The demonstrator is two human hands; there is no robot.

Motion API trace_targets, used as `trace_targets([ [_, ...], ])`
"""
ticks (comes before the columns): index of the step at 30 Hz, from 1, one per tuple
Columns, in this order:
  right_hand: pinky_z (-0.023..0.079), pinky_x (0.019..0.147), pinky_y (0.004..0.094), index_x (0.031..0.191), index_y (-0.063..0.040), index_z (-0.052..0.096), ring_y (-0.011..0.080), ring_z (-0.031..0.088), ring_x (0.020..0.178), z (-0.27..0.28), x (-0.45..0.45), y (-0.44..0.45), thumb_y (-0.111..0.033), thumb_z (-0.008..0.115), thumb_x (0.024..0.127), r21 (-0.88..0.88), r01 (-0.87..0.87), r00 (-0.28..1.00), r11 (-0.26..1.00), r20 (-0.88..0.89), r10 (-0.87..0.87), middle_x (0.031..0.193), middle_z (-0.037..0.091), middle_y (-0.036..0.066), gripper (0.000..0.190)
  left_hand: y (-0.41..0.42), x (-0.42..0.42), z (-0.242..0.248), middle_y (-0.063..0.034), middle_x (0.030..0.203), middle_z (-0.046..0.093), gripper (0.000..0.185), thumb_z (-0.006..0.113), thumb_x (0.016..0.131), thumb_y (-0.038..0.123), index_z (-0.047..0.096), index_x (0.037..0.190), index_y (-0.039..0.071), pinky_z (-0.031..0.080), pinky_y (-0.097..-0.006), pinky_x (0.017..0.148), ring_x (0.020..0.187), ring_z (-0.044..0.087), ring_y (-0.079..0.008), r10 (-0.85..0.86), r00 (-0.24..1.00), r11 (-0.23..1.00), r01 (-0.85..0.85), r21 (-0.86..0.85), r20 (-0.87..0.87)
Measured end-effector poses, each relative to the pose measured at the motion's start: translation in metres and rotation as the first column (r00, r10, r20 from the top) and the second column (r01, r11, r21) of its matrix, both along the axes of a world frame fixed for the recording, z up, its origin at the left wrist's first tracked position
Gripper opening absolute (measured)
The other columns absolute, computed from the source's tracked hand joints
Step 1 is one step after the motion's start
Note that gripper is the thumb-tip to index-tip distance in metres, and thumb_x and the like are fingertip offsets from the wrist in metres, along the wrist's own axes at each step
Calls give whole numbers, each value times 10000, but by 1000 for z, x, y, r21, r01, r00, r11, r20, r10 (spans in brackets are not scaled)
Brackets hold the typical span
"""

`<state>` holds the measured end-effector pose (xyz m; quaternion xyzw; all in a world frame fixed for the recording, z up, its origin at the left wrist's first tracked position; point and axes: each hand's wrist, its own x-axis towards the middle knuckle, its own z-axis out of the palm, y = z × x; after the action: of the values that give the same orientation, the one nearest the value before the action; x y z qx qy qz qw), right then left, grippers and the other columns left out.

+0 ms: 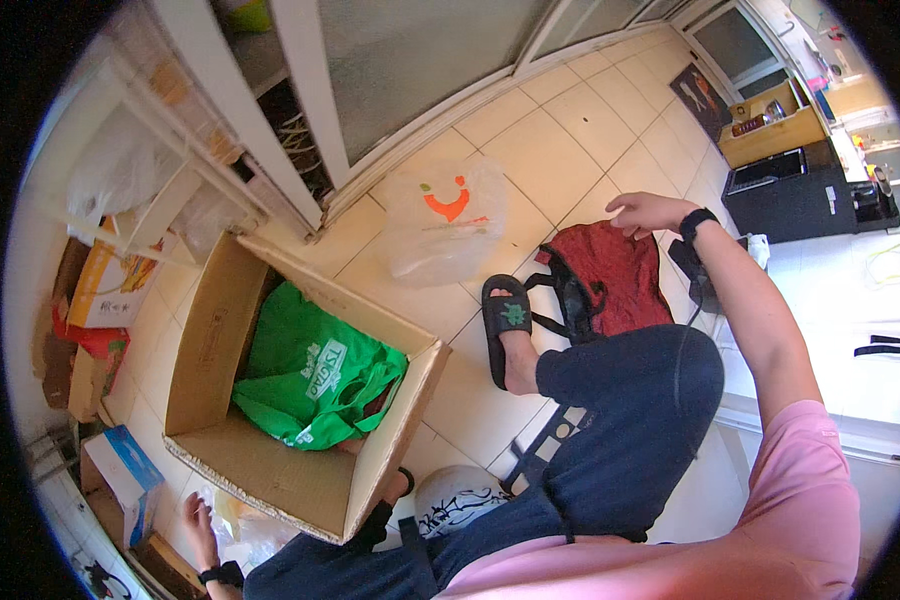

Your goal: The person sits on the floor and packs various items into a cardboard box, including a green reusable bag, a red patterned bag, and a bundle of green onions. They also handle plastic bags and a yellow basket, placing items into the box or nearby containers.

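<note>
My right hand (649, 212), with a black band on its wrist, is held over the top edge of a dark red fabric bag (619, 274) with black straps. Its fingers are apart and hold nothing. At the lower left, my left hand (201, 529) is beside a large cardboard box (217, 360), near some clear plastic bags (251, 529); its fingers look loosely spread with nothing plainly in them. Inside the open box lies a crumpled green fabric bag (292, 360) with white print. A translucent plastic bag (442, 225) with an orange print lies flat on the tiles beyond.
A black slipper (508, 330) is on my foot beside the red bag. Sliding doors (427, 67) run along the far side. At left are a yellow and white carton (116, 281) and a blue and white box (124, 469). A black cabinet (795, 199) stands at right.
</note>
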<state>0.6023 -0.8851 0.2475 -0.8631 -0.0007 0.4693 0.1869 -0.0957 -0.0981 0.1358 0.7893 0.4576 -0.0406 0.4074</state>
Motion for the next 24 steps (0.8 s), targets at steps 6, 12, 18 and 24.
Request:
trace_targets([
  [6, 554, 931, 377, 1388, -78, 527, 242, 650, 1100, -96, -76, -84, -407, 636, 1000, 303, 744, 668, 595, -363, -650, 1267, 641, 117, 520, 11, 34, 93, -76, 1236, 652, 411, 556, 1053, 184, 529, 1425, 10, 510, -262, 848, 1000, 623, -145, 88, 983, 977, -117, 181, 163],
  [12, 566, 796, 320, 1064, -52, 625, 242, 665, 962, -114, -41, -155, -216, 543, 1017, 527, 738, 238, -423, -789, -567, 1038, 696, 100, 189, -35, 121, 192, -176, 1302, 625, 447, 588, 1018, 247, 555, 1367, -31, 536, -355, 929, 1062, 635, -239, 72, 973, 956, -129, 263, 217],
  [18, 514, 702, 272, 1173, -10, 604, 181, 628, 865, 25, -18, -223, -208, 532, 1030, 760, 613, 435, -219, -555, -709, 1052, 672, 81, 255, -103, 187, 268, -192, 1094, 702, 398, 614, 1009, 210, 607, 1288, -74, 569, -356, 841, 962, 675, -273, -57, 931, 907, -102, 408, 359],
  [24, 514, 722, 292, 1054, -77, 701, 120, 646, 845, -18, -99, -197, -325, 559, 1018, 571, 440, 688, 693, 281, -669, 967, 713, 35, 288, -155, 221, 288, -173, 1070, 686, 402, 639, 989, 191, 608, 1300, -63, 552, -348, 814, 908, 652, -258, -150, 914, 866, -62, 495, 378],
])
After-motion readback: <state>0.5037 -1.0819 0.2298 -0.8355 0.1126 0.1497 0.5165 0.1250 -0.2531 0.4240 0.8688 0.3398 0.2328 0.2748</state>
